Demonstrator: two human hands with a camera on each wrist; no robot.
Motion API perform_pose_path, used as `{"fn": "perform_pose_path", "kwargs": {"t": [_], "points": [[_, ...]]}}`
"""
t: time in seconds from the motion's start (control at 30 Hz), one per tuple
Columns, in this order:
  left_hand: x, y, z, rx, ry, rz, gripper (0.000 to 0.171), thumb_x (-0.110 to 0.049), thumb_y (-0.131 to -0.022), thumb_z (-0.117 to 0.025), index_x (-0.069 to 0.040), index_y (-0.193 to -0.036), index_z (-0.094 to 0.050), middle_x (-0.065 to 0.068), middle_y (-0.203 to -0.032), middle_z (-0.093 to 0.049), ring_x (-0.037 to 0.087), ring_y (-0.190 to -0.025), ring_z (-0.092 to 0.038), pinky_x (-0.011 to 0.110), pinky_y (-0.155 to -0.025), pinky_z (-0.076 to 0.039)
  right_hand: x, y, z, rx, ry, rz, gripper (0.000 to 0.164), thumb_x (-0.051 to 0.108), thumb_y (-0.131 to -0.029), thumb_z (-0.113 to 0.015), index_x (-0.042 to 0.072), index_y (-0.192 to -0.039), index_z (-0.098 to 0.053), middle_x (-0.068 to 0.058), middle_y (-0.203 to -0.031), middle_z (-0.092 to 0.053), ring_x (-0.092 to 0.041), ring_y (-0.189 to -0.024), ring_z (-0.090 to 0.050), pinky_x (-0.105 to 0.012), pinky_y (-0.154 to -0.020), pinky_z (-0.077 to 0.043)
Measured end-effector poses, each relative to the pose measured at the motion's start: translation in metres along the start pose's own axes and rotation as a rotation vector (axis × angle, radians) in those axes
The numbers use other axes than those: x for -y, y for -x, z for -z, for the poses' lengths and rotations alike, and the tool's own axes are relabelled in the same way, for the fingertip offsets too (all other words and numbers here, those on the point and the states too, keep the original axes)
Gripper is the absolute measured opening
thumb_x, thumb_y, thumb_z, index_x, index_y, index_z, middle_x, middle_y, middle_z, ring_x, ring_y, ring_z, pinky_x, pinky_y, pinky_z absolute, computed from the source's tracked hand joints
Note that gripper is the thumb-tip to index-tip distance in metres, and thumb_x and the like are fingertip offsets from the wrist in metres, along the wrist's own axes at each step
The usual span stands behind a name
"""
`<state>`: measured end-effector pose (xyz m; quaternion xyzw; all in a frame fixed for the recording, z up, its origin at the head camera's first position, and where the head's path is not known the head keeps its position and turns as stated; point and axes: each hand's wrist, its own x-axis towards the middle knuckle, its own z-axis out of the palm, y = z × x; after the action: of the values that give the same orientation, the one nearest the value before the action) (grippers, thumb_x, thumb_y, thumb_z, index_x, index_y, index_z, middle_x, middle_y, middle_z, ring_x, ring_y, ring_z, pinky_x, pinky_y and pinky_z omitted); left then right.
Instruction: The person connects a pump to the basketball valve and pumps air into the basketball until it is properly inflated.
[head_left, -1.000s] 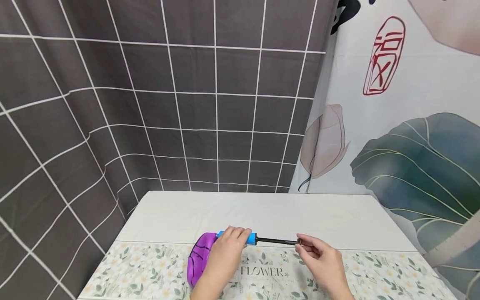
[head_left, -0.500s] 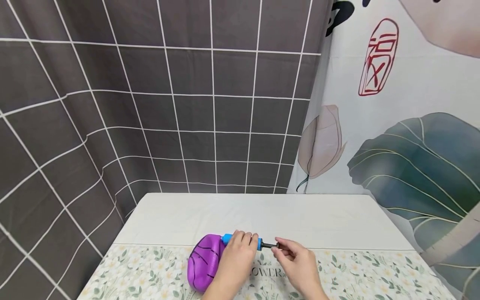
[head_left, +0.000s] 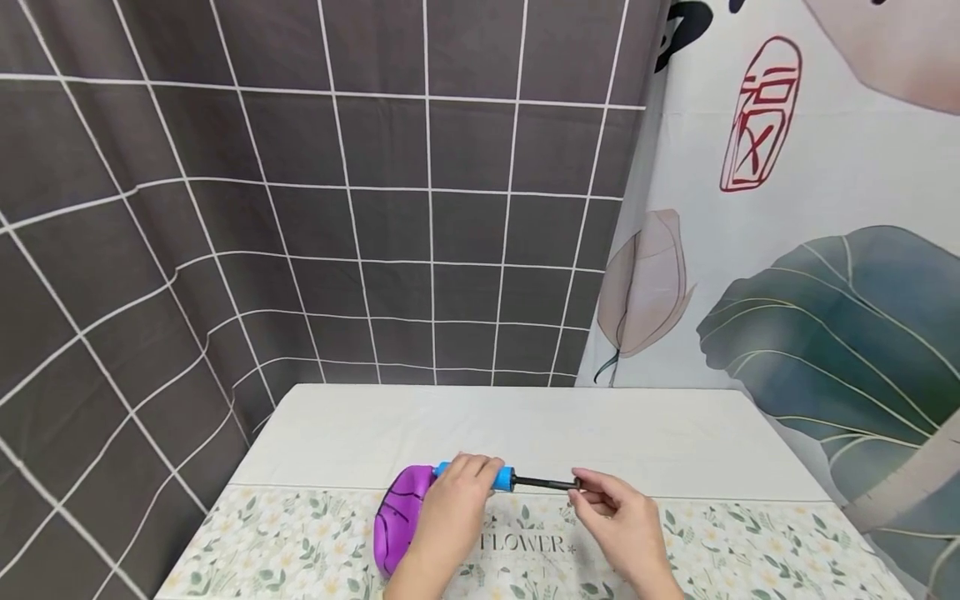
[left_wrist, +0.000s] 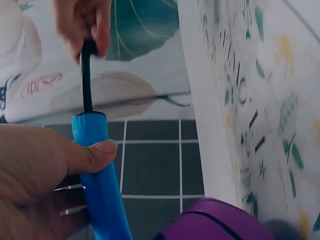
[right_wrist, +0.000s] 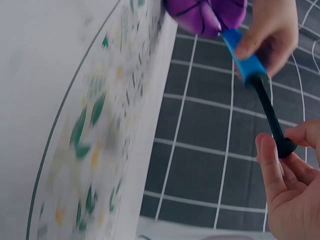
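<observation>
A blue hand pump (left_wrist: 102,195) lies level above the table, its near end at a purple ball (head_left: 397,521) with black lines. The ball looks slack, with a fold showing in the right wrist view. My left hand (head_left: 453,517) grips the pump's barrel, thumb along it, and covers its middle in the head view. Out of the barrel's right end comes a black plunger rod (right_wrist: 268,110), largely drawn out. My right hand (head_left: 626,521) pinches the round black knob (right_wrist: 286,147) at the rod's tip between thumb and fingers. Where pump and ball join is partly hidden.
Under the hands is a table with a white cloth (head_left: 375,425) and a floral strip (head_left: 300,542) printed with lettering. A dark grid-patterned curtain (head_left: 390,225) hangs behind and to the left. At the right hangs a white leaf-print cloth (head_left: 750,250).
My right hand first pushed the rod left into the barrel, then drew it back out to the right. The left hand, pump and ball shifted slightly right, then back left.
</observation>
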<state>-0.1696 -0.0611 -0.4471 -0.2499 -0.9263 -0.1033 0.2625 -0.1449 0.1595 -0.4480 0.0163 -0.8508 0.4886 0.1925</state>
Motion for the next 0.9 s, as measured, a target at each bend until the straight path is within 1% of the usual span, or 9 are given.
{"fn": "perform_pose_path", "kwargs": {"t": [0.1,0.17,0.33,0.47,0.53,0.67,0.77,0.83,0.9], "points": [[0.006,0.001,0.001,-0.011,-0.011,0.010,0.041,-0.007,-0.080,-0.080,-0.012,-0.120,-0.071,0.001,-0.113,-0.072,0.018,-0.109,-0.067,0.041,-0.110,-0.050,-0.004,0.000,0.011,-0.009,0.027,-0.009,0.027,0.001,-0.085,-0.079,0.006,-0.111,-0.076,-0.003,-0.092,-0.076,-0.002,-0.073,-0.070,-0.017,-0.065,-0.060],[0.008,0.001,0.001,-0.016,-0.018,0.011,0.041,-0.007,-0.080,-0.081,-0.013,-0.120,-0.071,0.001,-0.112,-0.072,0.018,-0.109,-0.067,0.040,-0.109,-0.050,-0.006,0.000,0.015,-0.006,0.033,-0.015,0.027,0.002,-0.085,-0.079,0.006,-0.112,-0.075,-0.003,-0.092,-0.076,-0.002,-0.073,-0.070,-0.018,-0.066,-0.061],[0.008,0.001,0.001,-0.005,-0.085,-0.030,0.044,-0.001,-0.079,-0.081,-0.012,-0.120,-0.071,0.001,-0.113,-0.071,0.018,-0.109,-0.067,0.036,-0.106,-0.053,-0.007,0.001,0.017,-0.011,0.038,-0.011,0.027,0.003,-0.086,-0.078,0.005,-0.112,-0.075,-0.004,-0.093,-0.076,-0.002,-0.074,-0.070,-0.017,-0.066,-0.061],[0.003,0.001,0.001,0.020,-0.139,-0.061,0.048,0.002,-0.077,-0.081,-0.011,-0.122,-0.071,0.002,-0.115,-0.070,0.019,-0.110,-0.065,0.036,-0.104,-0.054,-0.004,0.002,0.008,-0.031,0.056,0.008,0.025,0.004,-0.087,-0.079,0.003,-0.111,-0.075,-0.005,-0.093,-0.077,-0.001,-0.073,-0.069,-0.016,-0.064,-0.060],[0.000,0.001,0.000,0.017,-0.153,-0.072,0.049,0.001,-0.075,-0.082,-0.011,-0.122,-0.071,0.003,-0.114,-0.070,0.019,-0.109,-0.065,0.036,-0.104,-0.054,-0.002,0.003,0.001,-0.031,0.062,0.023,0.024,0.004,-0.086,-0.079,0.002,-0.110,-0.075,-0.005,-0.093,-0.076,-0.001,-0.071,-0.069,-0.016,-0.063,-0.059],[-0.010,0.001,-0.003,-0.035,-0.174,-0.114,0.046,-0.002,-0.073,-0.084,-0.011,-0.117,-0.073,0.002,-0.109,-0.071,0.018,-0.104,-0.066,0.034,-0.101,-0.055,0.004,0.006,-0.016,-0.003,0.071,0.038,0.023,0.004,-0.086,-0.079,0.002,-0.109,-0.075,-0.005,-0.092,-0.075,0.000,-0.069,-0.067,-0.015,-0.061,-0.059],[-0.017,0.002,-0.006,-0.073,-0.181,-0.146,0.039,-0.007,-0.076,-0.083,-0.011,-0.113,-0.074,0.001,-0.106,-0.071,0.017,-0.101,-0.066,0.032,-0.099,-0.056,0.006,0.008,-0.026,0.027,0.076,0.048,0.023,0.004,-0.087,-0.078,0.001,-0.109,-0.075,-0.005,-0.092,-0.074,0.000,-0.069,-0.067,-0.015,-0.060,-0.058],[-0.020,0.002,-0.007,-0.077,-0.167,-0.146,0.037,-0.008,-0.077,-0.083,-0.012,-0.114,-0.074,0.001,-0.106,-0.071,0.016,-0.101,-0.066,0.031,-0.099,-0.056,0.007,0.009,-0.030,0.046,0.062,0.049,0.023,0.004,-0.087,-0.078,0.001,-0.109,-0.075,-0.005,-0.092,-0.074,-0.001,-0.070,-0.067,-0.015,-0.061,-0.058],[-0.020,0.003,-0.008,-0.072,-0.137,-0.129,0.038,-0.007,-0.078,-0.082,-0.012,-0.114,-0.075,0.000,-0.107,-0.070,0.016,-0.102,-0.065,0.031,-0.100,-0.056,0.007,0.009,-0.031,0.067,0.035,0.041,0.023,0.004,-0.087,-0.078,0.001,-0.109,-0.075,-0.004,-0.092,-0.073,-0.001,-0.071,-0.068,-0.015,-0.061,-0.059]]}}
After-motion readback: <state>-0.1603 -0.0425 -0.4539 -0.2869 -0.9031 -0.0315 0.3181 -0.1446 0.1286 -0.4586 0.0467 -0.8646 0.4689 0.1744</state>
